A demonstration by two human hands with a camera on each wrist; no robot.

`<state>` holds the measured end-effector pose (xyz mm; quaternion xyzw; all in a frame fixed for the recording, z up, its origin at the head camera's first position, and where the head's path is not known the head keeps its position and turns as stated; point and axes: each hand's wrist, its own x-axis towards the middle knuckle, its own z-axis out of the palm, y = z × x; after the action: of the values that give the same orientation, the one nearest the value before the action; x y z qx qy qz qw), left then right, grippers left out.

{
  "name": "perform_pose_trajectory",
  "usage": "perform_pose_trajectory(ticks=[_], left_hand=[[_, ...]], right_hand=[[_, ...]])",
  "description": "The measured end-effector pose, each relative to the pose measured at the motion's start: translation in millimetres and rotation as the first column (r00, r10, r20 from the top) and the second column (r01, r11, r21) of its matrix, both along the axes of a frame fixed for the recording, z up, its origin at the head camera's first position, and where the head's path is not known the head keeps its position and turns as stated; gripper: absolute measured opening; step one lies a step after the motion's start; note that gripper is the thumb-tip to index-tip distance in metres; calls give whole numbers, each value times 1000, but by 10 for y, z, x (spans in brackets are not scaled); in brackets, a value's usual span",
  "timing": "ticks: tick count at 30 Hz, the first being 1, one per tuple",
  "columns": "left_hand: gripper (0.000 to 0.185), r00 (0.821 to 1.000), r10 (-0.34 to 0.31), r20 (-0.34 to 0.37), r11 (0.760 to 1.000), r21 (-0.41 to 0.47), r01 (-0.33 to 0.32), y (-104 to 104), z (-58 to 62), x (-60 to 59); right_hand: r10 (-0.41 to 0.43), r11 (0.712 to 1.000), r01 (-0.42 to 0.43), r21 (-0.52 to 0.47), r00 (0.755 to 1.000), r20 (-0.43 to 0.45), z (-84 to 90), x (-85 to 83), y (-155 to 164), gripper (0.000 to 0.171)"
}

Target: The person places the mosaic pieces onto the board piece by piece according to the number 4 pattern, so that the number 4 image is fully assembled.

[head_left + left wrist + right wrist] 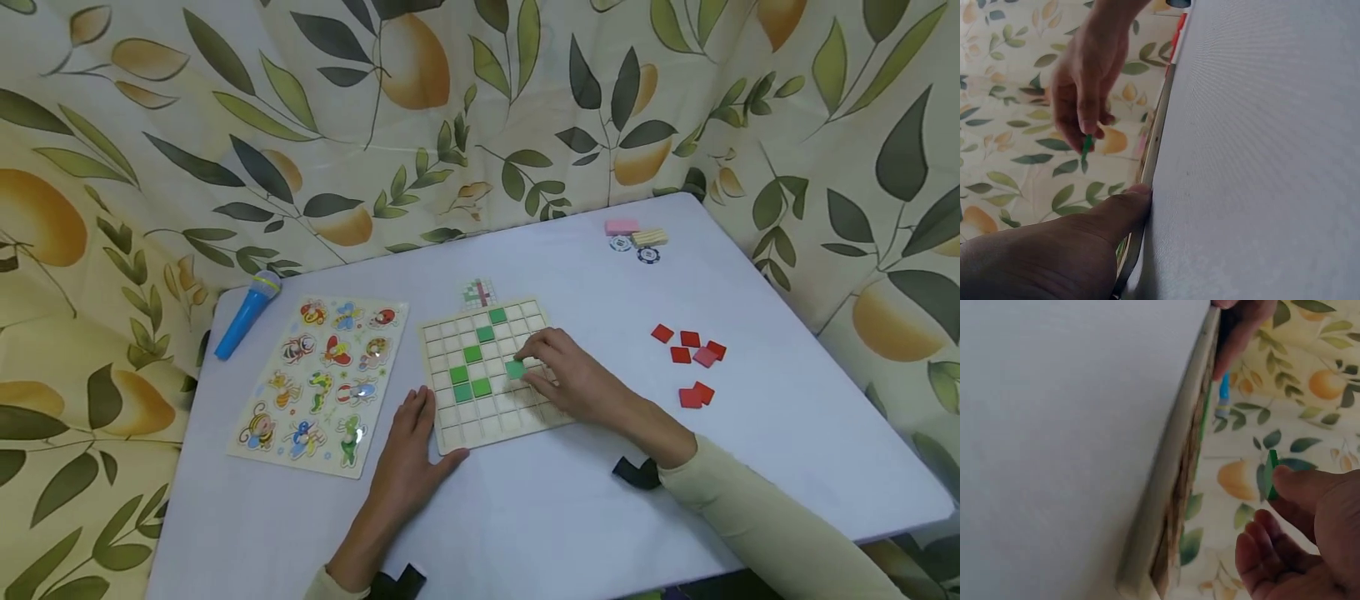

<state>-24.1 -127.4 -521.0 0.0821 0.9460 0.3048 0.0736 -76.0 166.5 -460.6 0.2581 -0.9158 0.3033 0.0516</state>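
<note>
One green tile (515,369) hung just above the grid board (487,408), pinched in the grip of the right hand (573,379) and best kept level and square, while the left hand (408,458), fingers extended, usefully steadied the board's near corner.

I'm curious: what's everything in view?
Table: one, white-covered, centre
Patterned cloth: count unclear, cream, behind table
Microphone: one, blue, far left
Insect board: one, multicoloured, left
Grid board: one, beige, centre
Pattern card: one, multicoloured, behind grid
Green tiles: seven, green, six on grid, one held
Red tiles: seven, red, right
Pink block: one, pink, far right
Sticks: several, cream, beside block
Chips: two, dark-and-white, nearby
Straps: two, black, by wrists
Left hand: one, cream-sleeved, grid's edge
Right hand: one, cream-sleeved, above grid
</note>
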Motion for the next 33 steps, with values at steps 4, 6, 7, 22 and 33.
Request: perform_pose_trajectory(ticks=[4, 6, 7, 22, 33], left_hand=[[109, 1000, -9, 0, 1000, -2, 9, 8, 11, -8], [109, 1000, -12, -5, 1000, -1, 12, 12, 19, -7], [109, 1000, -14, -9, 1000, 1, 14, 13, 24, -7], [108, 999, -25, -25, 1000, 1, 25, -10, 21, -8], [108, 999, -23, -28, 1000, 1, 23, 1, 23, -4]], right_hand=[[16, 1000, -15, -12, 992, 125, -59, 3, -74, 26], [20, 1000, -19, -6, 988, 155, -82, -7, -95, 26], [17, 1000, -17, 1, 986, 166, -89, -16, -106, 25], [-8, 983, -29, 182, 980, 199, -156, -180, -300, 19], [22, 956, -63, 286, 989, 143, -66, -210, -400, 14]])
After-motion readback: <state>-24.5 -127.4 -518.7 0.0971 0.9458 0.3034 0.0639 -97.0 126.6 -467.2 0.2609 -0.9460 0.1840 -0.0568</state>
